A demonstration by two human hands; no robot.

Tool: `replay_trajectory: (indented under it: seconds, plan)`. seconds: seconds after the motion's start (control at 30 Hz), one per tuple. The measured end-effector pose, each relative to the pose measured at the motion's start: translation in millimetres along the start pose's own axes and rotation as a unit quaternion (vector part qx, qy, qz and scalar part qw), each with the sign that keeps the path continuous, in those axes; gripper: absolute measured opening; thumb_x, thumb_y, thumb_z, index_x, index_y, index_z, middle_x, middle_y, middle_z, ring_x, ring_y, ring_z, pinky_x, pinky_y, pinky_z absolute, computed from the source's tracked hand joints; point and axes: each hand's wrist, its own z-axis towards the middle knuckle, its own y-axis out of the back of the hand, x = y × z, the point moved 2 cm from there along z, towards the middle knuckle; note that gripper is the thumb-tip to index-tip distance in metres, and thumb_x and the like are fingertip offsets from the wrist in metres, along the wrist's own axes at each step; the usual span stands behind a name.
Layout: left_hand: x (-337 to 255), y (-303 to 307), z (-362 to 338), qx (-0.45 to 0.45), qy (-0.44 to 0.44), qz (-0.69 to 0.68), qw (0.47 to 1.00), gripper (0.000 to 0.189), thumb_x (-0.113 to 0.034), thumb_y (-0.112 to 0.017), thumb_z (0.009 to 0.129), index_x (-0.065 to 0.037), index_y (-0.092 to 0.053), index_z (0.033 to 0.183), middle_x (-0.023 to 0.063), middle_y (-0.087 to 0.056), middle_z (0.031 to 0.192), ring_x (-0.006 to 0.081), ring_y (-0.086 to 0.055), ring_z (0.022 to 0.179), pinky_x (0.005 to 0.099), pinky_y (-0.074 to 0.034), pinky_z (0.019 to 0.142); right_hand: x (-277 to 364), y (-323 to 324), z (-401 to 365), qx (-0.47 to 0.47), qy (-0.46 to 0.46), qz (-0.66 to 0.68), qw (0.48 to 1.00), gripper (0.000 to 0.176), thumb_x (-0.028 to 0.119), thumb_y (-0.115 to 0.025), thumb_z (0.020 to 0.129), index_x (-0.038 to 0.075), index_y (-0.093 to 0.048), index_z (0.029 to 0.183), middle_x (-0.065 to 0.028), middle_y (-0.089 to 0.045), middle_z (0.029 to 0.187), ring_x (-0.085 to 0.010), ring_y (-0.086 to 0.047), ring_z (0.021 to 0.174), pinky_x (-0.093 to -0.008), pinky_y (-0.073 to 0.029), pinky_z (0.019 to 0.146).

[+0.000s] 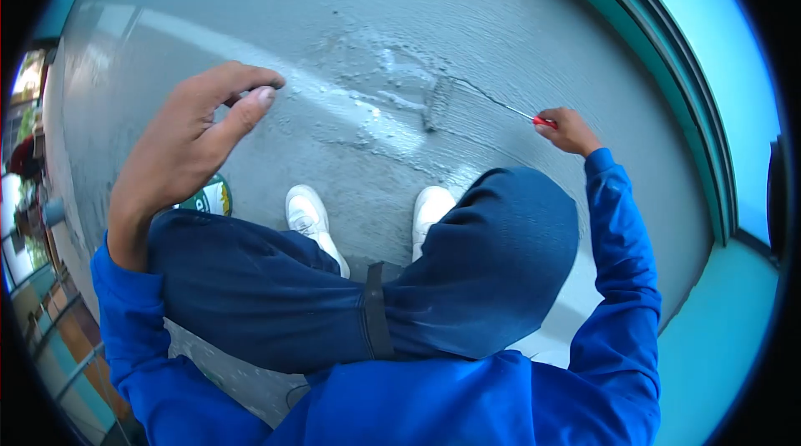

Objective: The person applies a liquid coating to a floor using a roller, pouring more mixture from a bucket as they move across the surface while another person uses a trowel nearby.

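My right hand [570,131] is closed round the red handle [544,121] of a paint roller. A thin metal rod runs from the handle to the grey, wet-looking roller head [437,104], which lies on the grey coated floor [517,20]. Around and left of the roller head the coating is lumpy and shiny. My left hand [196,125] is raised over the left side, above my knee, with thumb and index finger bent towards each other and a gap between their tips. Nothing shows between them; the other fingers are largely hidden.
A dark green bucket [215,197] with a yellow and white label stands by my left knee, partly hidden. My white shoes [307,214] are on the floor. Teal frames with glass [717,54] edge the right side. Blurred objects and railings lie far left.
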Motion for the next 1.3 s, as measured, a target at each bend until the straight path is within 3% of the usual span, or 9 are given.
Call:
replay_trajectory:
  seconds: [0.13, 0.2, 0.27, 0.57, 0.7, 0.87, 1.1, 1.23, 1.3]
  plan:
    - [14, 5, -25, -0.022, -0.023, 0.0, 0.999, 0.027, -0.019, -0.05, 0.091, 0.002, -0.06, 0.105, 0.0123, -0.061, 0.09, 0.0203, -0.056, 0.082, 0.0315, -0.043, 0.075, 117, -48, 92, -0.026, 0.043, 0.015, 0.999, 0.028, 0.027, -0.062, 0.08, 0.006, -0.067, 0.098, -0.0193, -0.065, 0.09, -0.0369, -0.062, 0.084, -0.0435, -0.048, 0.075]
    - [18, 8, -28, -0.039, -0.035, -0.015, 0.999, 0.027, -0.019, -0.051, 0.091, 0.002, -0.061, 0.105, 0.0127, -0.061, 0.087, 0.0211, -0.056, 0.08, 0.0313, -0.044, 0.074, 155, -54, 122, -0.02, 0.114, 0.037, 0.993, 0.029, 0.028, -0.062, 0.08, 0.007, -0.067, 0.099, -0.02, -0.065, 0.089, -0.0377, -0.062, 0.085, -0.0438, -0.048, 0.075]
    - [23, 12, -30, -0.057, -0.043, -0.023, 0.997, 0.027, -0.02, -0.051, 0.091, 0.002, -0.061, 0.105, 0.0117, -0.061, 0.086, 0.0196, -0.056, 0.079, 0.0305, -0.043, 0.074, 187, -44, 140, -0.005, 0.114, 0.035, 0.993, 0.029, 0.029, -0.061, 0.081, 0.006, -0.067, 0.099, -0.0205, -0.065, 0.09, -0.0376, -0.062, 0.085, -0.0435, -0.048, 0.076]
    - [39, 30, -33, -0.11, -0.027, -0.068, 0.991, 0.033, -0.028, -0.049, 0.094, -0.001, -0.062, 0.107, 0.0078, -0.062, 0.084, 0.0139, -0.054, 0.076, 0.027, -0.044, 0.07, 233, -19, 217, -0.045, 0.081, 0.005, 0.996, 0.032, 0.032, -0.055, 0.082, 0.005, -0.067, 0.094, -0.0217, -0.064, 0.092, -0.039, -0.061, 0.088, -0.0447, -0.047, 0.079]
    - [45, 35, -31, -0.14, -0.038, -0.06, 0.988, 0.034, -0.028, -0.049, 0.094, 0.0, -0.062, 0.109, 0.0097, -0.063, 0.088, 0.014, -0.055, 0.077, 0.0275, -0.046, 0.072, 225, -31, 223, -0.053, 0.075, -0.005, 0.996, 0.032, 0.032, -0.055, 0.082, 0.003, -0.066, 0.091, -0.0226, -0.064, 0.088, -0.0401, -0.061, 0.084, -0.0451, -0.047, 0.076]
    - [59, 52, -16, -0.155, -0.079, -0.005, 0.985, 0.035, -0.028, -0.048, 0.094, 0.0, -0.062, 0.11, 0.0115, -0.063, 0.092, 0.0139, -0.055, 0.077, 0.0267, -0.046, 0.072, 155, -35, 142, -0.068, 0.103, -0.015, 0.992, 0.031, 0.031, -0.056, 0.082, 0.001, -0.065, 0.089, -0.0238, -0.062, 0.081, -0.0409, -0.059, 0.076, -0.0455, -0.046, 0.069]
    - [63, 55, 24, -0.174, -0.131, -0.034, 0.976, 0.035, -0.028, -0.048, 0.094, 0.0, -0.062, 0.11, 0.0113, -0.063, 0.092, 0.0135, -0.055, 0.076, 0.0266, -0.047, 0.072, 107, -2, -8, -0.027, -0.066, 0.041, 0.997, 0.028, 0.026, -0.058, 0.083, 0.001, -0.064, 0.094, -0.0208, -0.062, 0.078, -0.0335, -0.059, 0.07, -0.0409, -0.045, 0.065]
    - [68, 54, 24, -0.17, -0.138, -0.061, 0.974, 0.035, -0.028, -0.048, 0.094, 0.0, -0.062, 0.109, 0.0101, -0.062, 0.09, 0.0133, -0.055, 0.076, 0.0262, -0.047, 0.072, 90, 5, -22, -0.047, -0.115, 0.05, 0.991, 0.03, 0.028, -0.058, 0.084, 0.001, -0.064, 0.097, -0.0181, -0.061, 0.075, -0.0291, -0.058, 0.066, -0.0393, -0.045, 0.064]
    - [71, 52, 21, -0.165, -0.136, -0.071, 0.974, 0.035, -0.028, -0.048, 0.094, 0.0, -0.062, 0.109, 0.0095, -0.062, 0.089, 0.0133, -0.055, 0.076, 0.0261, -0.047, 0.072, 87, 4, -3, -0.054, -0.087, 0.026, 0.994, 0.03, 0.028, -0.058, 0.084, 0.002, -0.064, 0.097, -0.0182, -0.062, 0.075, -0.0292, -0.058, 0.066, -0.0395, -0.045, 0.064]
